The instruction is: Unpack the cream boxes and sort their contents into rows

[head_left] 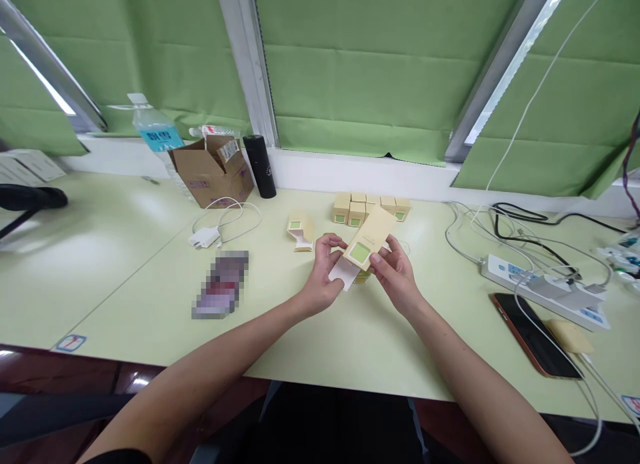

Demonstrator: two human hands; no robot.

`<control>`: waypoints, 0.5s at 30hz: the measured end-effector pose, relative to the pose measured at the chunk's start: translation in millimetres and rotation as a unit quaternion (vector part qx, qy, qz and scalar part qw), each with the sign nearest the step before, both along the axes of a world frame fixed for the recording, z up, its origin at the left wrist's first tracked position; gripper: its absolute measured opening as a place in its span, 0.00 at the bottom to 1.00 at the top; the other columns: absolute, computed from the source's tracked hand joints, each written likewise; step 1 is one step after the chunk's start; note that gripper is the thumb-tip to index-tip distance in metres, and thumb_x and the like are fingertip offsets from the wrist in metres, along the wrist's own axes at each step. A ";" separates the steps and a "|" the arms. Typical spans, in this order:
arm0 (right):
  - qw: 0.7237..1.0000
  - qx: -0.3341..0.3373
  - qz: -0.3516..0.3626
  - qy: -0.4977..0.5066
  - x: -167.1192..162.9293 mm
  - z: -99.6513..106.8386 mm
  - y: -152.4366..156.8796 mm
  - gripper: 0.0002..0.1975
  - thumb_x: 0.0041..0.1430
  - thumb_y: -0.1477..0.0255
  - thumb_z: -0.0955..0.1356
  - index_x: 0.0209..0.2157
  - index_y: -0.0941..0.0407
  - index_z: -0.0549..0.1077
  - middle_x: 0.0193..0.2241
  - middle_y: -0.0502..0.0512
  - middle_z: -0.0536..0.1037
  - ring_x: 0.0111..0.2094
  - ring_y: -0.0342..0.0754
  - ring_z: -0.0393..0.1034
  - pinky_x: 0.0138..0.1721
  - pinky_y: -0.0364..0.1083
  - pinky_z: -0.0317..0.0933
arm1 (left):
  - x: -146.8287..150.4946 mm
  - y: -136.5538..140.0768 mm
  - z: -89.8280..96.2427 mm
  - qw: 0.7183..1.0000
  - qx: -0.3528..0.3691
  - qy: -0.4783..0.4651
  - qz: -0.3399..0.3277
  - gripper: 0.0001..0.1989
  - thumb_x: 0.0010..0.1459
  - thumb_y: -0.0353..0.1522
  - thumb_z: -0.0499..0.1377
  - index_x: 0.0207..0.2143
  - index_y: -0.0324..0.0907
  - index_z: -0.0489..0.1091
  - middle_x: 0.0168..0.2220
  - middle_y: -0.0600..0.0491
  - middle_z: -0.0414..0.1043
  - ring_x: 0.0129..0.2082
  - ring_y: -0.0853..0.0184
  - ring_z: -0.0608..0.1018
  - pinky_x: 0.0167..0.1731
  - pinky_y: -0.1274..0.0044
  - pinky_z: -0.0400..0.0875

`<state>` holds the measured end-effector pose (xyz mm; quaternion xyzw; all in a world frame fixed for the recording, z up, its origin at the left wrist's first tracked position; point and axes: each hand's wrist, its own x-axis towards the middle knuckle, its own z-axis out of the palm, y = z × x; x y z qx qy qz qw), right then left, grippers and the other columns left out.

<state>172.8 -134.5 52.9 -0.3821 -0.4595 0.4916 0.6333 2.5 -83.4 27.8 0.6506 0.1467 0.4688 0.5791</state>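
Both hands are at a pale yellow paper carton (pixel 376 227) with a green square on its front, tilted above the table. My left hand (pixel 323 281) is closed on its lower left side, thumb against a white flap. The thumb and fingers of my right hand (pixel 397 274) pinch its right edge. Something yellow and green shows just beneath the carton, mostly hidden. Left of it, a partly folded carton (pixel 300 232) of the same kind rests on the table. Several small boxed cartons (pixel 356 214) stand in a group behind my hands.
On the left are a cardboard box (pixel 220 177), a black bottle (pixel 260 167), a large water bottle (pixel 155 127), a white charger (pixel 205 237) and a blurred-out flat item (pixel 223 285). A power strip (pixel 545 291), cables and a phone (pixel 535 334) lie on the right.
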 end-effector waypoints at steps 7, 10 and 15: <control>0.999 -0.028 -0.010 0.028 2.2 2.3 2.0 0.33 0.50 0.54 0.80 0.54 0.47 0.68 0.48 0.56 0.84 0.48 0.57 0.80 0.50 0.57 0.74 | -0.4 -7.2 3.7 0.993 0.067 0.072 0.063 0.28 0.57 0.27 0.61 0.56 0.51 0.53 0.57 0.47 0.59 0.50 0.61 0.74 0.41 0.71 0.74; 1.000 -0.027 -0.004 0.016 -0.4 4.9 0.4 0.34 0.50 0.55 0.80 0.55 0.47 0.69 0.51 0.57 0.83 0.51 0.58 0.79 0.52 0.57 0.74 | 0.0 -6.1 1.1 0.978 0.115 0.106 0.138 0.26 0.62 0.32 0.62 0.58 0.50 0.55 0.57 0.46 0.62 0.52 0.59 0.74 0.49 0.65 0.73; 0.999 -0.025 -0.021 0.006 0.7 6.4 1.8 0.34 0.48 0.54 0.81 0.53 0.49 0.72 0.52 0.59 0.83 0.52 0.58 0.79 0.53 0.57 0.74 | -0.9 0.8 -4.3 0.956 0.191 0.106 0.196 0.17 0.68 0.35 0.58 0.56 0.46 0.60 0.52 0.45 0.69 0.51 0.59 0.75 0.53 0.63 0.70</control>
